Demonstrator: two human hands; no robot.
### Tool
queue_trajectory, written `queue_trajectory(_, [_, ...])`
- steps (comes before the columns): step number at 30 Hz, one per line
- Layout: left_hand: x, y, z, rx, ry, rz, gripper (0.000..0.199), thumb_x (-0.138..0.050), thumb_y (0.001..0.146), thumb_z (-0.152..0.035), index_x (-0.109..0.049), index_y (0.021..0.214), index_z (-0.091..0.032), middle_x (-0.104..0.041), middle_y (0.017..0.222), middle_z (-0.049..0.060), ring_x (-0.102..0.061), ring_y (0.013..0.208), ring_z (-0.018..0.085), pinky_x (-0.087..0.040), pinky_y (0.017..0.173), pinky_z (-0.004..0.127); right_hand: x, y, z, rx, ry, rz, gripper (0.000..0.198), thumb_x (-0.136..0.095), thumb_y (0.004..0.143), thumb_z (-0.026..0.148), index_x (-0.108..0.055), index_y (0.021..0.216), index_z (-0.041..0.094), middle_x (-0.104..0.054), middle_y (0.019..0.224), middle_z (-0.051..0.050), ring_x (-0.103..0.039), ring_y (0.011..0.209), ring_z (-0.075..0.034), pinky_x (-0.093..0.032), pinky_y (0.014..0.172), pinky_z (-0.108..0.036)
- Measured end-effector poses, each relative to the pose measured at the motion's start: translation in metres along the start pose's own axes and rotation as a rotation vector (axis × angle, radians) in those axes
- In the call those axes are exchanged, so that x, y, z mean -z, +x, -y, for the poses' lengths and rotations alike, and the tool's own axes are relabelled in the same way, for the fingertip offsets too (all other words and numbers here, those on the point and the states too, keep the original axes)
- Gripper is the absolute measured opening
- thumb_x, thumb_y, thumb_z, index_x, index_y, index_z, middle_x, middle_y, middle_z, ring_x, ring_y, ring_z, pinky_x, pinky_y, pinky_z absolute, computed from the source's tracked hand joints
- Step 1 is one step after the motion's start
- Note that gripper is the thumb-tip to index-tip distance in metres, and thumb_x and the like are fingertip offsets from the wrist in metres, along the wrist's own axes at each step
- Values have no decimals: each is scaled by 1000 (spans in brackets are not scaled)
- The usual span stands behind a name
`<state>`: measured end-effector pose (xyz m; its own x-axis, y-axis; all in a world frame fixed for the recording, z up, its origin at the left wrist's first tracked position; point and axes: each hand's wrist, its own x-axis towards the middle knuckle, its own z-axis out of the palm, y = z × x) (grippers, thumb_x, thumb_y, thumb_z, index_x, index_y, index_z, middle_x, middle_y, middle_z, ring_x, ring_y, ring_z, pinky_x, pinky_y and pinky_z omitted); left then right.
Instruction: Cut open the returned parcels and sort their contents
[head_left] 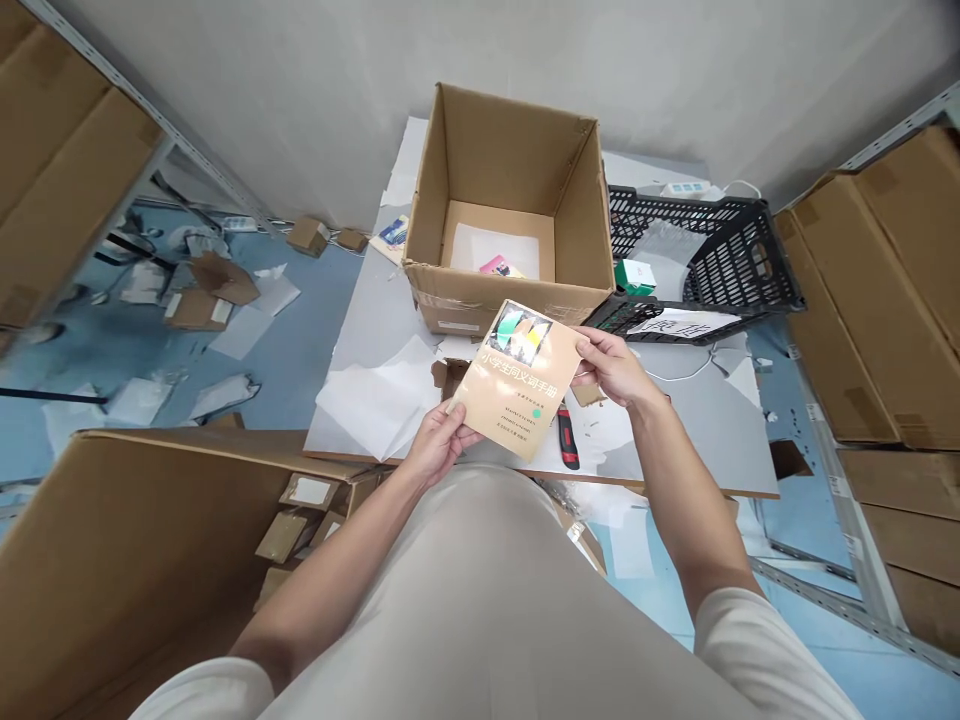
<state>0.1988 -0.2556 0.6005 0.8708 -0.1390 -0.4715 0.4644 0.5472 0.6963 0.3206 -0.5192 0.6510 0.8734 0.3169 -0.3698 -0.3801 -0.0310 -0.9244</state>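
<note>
A tan paperback book (517,385) with Chinese lettering and a colourful picture on its cover is held tilted over the near part of the table. My left hand (441,440) pinches its lower left corner, thumb on top. At its upper right edge, my right hand (607,365) grips it the same way. Just beyond the book stands an open cardboard box (510,295), with a pink booklet (501,266) and white sheeting on its floor. A red and black utility knife (568,440) lies on the table right of the book.
A black plastic crate (739,265) holding a green and white box (634,278) stands on the table (360,390) at right. Another book (391,238) lies left of the cardboard box. A large carton (150,560) with small parcels is at lower left. Shelves of cartons flank both sides.
</note>
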Motion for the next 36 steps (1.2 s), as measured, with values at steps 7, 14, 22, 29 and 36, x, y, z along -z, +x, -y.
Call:
queue_trajectory(7, [-3,19,-32,-184,-46,4,49,-68,77,-50,-58,115,-20,-69,114,10,-66,103,21,-53,90,34,-9,24,9,170,187,-155,53,-75,69,49,-62,114,24,-71,80,0,-68,61,-13,-61,59,-26])
queue_trajectory(14, [22,17,-40,-291,106,-90,55,-70,74,-52,-59,115,-17,-68,114,15,-65,106,25,-50,93,39,-34,86,15,308,314,-196,43,-60,82,46,-52,119,27,-69,105,-5,-68,97,-18,-59,85,-37])
queue_trajectory(22, [86,21,-22,-397,623,-414,57,-61,77,-57,-60,113,-13,-66,114,18,-61,111,28,-44,100,45,4,51,-22,171,265,-258,39,-67,76,27,-54,112,23,-71,101,-6,-69,95,-16,-55,90,-33])
queue_trajectory(29, [164,44,14,76,1677,-455,101,-77,59,-45,-32,143,-13,-10,156,23,-5,143,43,-12,108,65,40,-16,-133,-9,2,-454,53,-73,67,35,-55,115,22,-68,107,-10,-69,94,-21,-53,91,-42])
queue_trajectory(36, [196,66,39,74,1427,-456,35,-58,76,-29,-61,108,-14,-53,132,21,-48,124,34,-37,101,44,0,-41,-223,-208,-412,-221,77,-76,61,31,-48,132,26,-58,127,-12,-61,113,-28,-50,93,-48])
